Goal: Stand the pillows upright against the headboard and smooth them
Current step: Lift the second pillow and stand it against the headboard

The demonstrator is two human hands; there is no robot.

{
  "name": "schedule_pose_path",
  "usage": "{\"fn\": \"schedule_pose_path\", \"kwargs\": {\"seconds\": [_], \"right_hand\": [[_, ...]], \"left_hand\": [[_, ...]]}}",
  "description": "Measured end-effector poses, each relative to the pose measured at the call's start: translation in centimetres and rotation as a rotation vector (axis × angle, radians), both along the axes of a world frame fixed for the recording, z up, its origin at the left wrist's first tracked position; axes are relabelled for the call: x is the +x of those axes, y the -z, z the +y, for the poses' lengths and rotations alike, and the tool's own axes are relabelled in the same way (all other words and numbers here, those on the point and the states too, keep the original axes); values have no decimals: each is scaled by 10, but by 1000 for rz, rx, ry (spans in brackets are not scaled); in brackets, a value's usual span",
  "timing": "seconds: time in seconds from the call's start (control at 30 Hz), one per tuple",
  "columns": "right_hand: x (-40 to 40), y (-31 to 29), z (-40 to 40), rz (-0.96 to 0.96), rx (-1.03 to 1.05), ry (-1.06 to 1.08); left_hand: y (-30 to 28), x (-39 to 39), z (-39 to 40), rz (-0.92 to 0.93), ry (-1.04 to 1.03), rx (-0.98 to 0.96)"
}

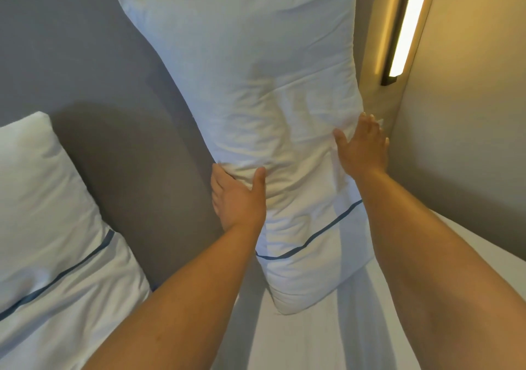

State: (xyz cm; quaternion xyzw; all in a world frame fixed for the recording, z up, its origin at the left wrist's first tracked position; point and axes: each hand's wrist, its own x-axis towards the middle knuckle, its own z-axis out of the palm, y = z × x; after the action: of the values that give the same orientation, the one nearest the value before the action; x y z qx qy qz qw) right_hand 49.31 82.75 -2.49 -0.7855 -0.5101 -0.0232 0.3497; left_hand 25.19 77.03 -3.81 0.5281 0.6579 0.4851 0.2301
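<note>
White pillow (250, 85) upright — between left hand (237, 199) and right hand (361, 149).

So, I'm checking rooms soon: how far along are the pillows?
Done: left pillow leans on the headboard. In hand: right pillow stands upright, left hand gripping one edge, right hand pressing the other. Left: smoothing its creased middle.

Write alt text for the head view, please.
A left hand grips and a right hand presses the sides of a white pillow standing on end against a grey headboard. A second pillow leans at left; a wall light glows at right.
</note>
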Motion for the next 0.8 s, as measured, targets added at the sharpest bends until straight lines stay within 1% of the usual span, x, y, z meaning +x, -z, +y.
{"fn": "schedule_pose_path", "kwargs": {"seconds": [0.2, 0.4, 0.5, 0.7, 0.8], "right_hand": [[-23, -16, -29, -80, 10, -68], [-62, -33, -69, -98, 17, -156], [-93, -39, -95, -73, 22, -201], [-170, -40, -156, -137, 3, -281], [-215, -40, -181, -124, -37, -330]], "left_hand": [[-26, -14, -19, 42, -5, 14], [-50, -51, -46, 65, -30, 23], [-56, -77, -68, 84, -69, 13], [-56, -137, -125, 134, -113, -33], [-53, -173, -157, 164, -142, -73]]}}
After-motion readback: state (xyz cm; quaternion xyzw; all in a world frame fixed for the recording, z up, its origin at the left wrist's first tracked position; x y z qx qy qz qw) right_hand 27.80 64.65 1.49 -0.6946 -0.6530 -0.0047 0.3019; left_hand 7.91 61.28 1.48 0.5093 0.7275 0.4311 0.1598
